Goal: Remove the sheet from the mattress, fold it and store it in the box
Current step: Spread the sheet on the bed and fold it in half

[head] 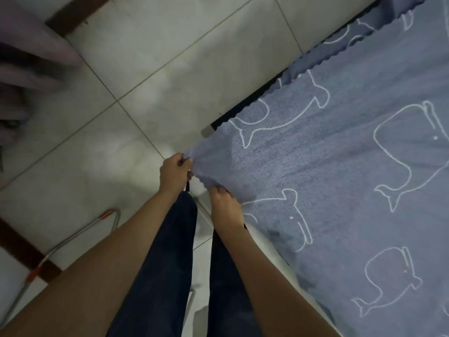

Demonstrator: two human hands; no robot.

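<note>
Blue sheet (340, 154) with white whale outlines lay spread over the mattress (273, 248), filling the right of the view, its corner drawn out and bunched. Left hand (175, 172) pinched the gathered corner, fingers curled round the cloth. Right hand (224, 205), close beside it on the near side, gripped the sheet's edge, fingertips tucked into the fabric. Pale tiled floor (136, 69) lay to the left, with a metal tube frame (80, 234) with orange ends at near left.

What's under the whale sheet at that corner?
A pale mattress edge shows below the sheet beside the right hand. Everything else beneath it is covered.
</note>
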